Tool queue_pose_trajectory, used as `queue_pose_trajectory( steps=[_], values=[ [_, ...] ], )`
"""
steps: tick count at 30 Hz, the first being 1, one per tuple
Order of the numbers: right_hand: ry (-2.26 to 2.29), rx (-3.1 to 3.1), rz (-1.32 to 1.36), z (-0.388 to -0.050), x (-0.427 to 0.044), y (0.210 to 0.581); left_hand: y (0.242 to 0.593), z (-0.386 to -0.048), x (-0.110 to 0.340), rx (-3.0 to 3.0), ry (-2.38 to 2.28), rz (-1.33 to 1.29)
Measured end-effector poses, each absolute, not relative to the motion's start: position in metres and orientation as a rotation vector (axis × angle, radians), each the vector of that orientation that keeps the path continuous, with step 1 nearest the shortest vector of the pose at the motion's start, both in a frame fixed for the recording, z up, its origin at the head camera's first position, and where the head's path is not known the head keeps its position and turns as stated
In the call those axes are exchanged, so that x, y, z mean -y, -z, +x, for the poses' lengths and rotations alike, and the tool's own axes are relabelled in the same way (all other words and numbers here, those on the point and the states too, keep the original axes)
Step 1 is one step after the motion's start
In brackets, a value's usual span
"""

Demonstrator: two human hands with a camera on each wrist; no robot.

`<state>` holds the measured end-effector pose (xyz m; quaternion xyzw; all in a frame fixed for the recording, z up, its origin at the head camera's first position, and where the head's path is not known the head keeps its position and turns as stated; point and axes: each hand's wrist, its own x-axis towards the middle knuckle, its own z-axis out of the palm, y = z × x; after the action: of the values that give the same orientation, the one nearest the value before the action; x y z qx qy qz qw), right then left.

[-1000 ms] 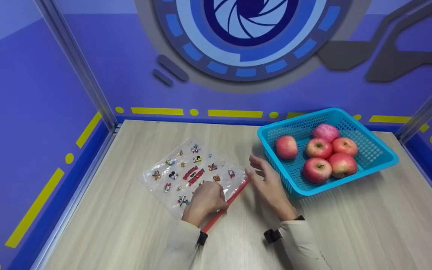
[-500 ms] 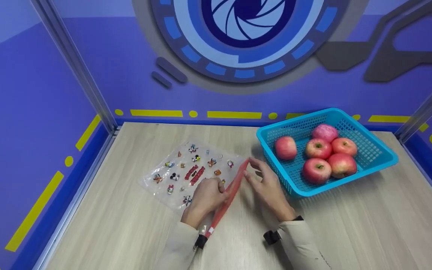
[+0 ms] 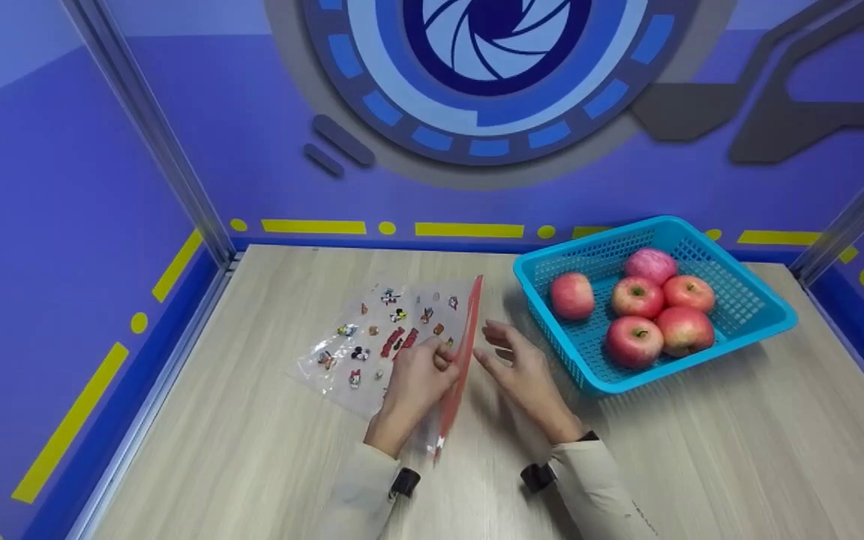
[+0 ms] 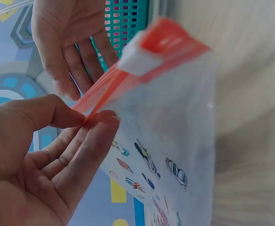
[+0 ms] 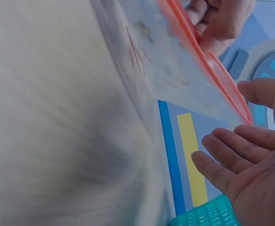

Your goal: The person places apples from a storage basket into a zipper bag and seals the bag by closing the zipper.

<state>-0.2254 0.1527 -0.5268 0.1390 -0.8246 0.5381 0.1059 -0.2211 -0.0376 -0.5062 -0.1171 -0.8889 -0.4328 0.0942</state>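
A clear zip bag [image 3: 379, 375] with small cartoon prints and a red zip edge [image 3: 475, 304] is raised on its right side above the table. My left hand [image 3: 421, 379] pinches the red edge between thumb and fingers. In the left wrist view a white slider [image 4: 138, 57] sits on the zip near one end. Beside the red edge, my right hand [image 3: 523, 375] has its fingers spread and holds nothing. The right wrist view has this right hand [image 5: 257, 155] close to the bag's edge; whether its thumb touches cannot be told.
A blue plastic basket [image 3: 608, 384] stands to the right of my right hand, holding several red apples [image 3: 634, 341]. Blue printed walls [image 3: 177, 112] enclose the wooden table [image 3: 237, 420] at the back and sides.
The bag's red edge has lifted and swung more upright, its far end moving away and left. My right hand has left the bag's corner. The basket and apples stay put.
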Motion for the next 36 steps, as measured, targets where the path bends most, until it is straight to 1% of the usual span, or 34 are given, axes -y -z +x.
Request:
queue_pose_trajectory(
  steps=[9, 17, 26, 36],
  values=[
    [-1.722, 2.395, 0.495, -0.225, -0.142, 0.525, 0.498, -0.221, 0.036, 2.534, 1.334, -0.333],
    [-1.671, 2.350, 0.555, -0.229, -0.133, 0.519, 0.493, -0.220, 0.032, 2.514, 1.323, -0.324],
    [-1.555, 2.285, 0.394, -0.230, -0.130, 0.515, 0.494, -0.223, 0.024, 2.319, 1.332, -0.250],
    [-1.559, 2.250, 0.337, -0.225, -0.133, 0.515, 0.497, -0.226, 0.033, 2.202, 1.281, -0.207]
  ],
)
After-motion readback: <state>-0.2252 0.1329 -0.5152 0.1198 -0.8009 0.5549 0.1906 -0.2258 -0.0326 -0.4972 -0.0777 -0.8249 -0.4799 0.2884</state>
